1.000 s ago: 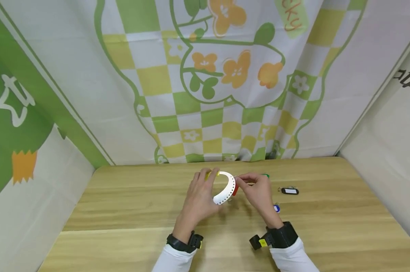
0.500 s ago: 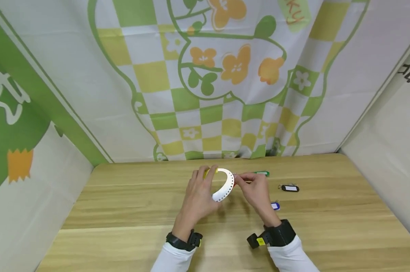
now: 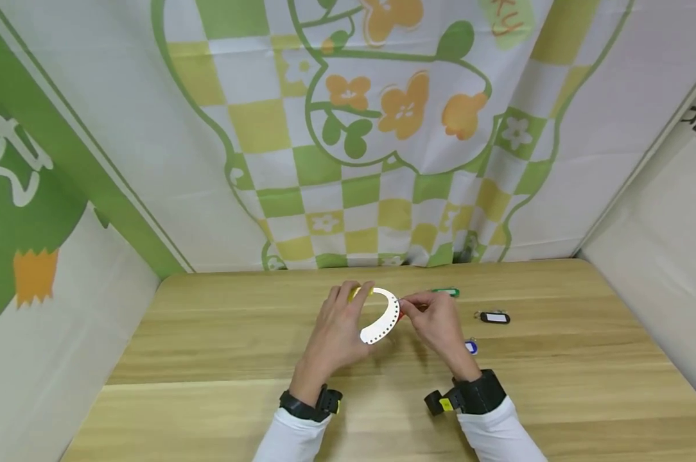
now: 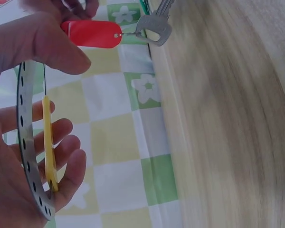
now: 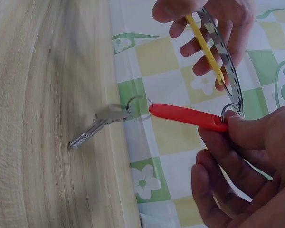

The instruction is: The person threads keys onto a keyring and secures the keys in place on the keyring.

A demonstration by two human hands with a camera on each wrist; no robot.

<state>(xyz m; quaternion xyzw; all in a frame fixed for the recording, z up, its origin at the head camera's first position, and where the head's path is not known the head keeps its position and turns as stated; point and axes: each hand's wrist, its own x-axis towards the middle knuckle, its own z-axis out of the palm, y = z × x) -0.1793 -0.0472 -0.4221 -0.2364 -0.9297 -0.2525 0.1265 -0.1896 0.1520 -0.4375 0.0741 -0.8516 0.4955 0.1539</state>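
My left hand [image 3: 338,330] holds a pale, crescent-shaped metal plate [image 3: 382,328] with a row of small holes along its outer edge. Inside the curled fingers, a yellow key tag [image 4: 48,142] lies along the plate. Thumb and forefinger of my right hand [image 3: 437,326] pinch the end of a red key tag [image 5: 187,117], right at the plate's edge. A small split ring [image 5: 232,110] shows at the fingertips, overlapping the plate's tip in the right wrist view. From the tag's other end a silver key [image 5: 92,129] dangles on a second ring.
To the right on the wooden table [image 3: 209,346] lie a green key tag [image 3: 447,292], a black key tag [image 3: 494,317] and a blue key tag [image 3: 471,347], the blue one partly behind my right wrist. A patterned curtain [image 3: 359,218] hangs along the back edge.
Both hands stay almost in place, still holding the plate and the red key tag. Less of the red key tag shows below the right fingertips than a second ago. The head view has shifted slightly.
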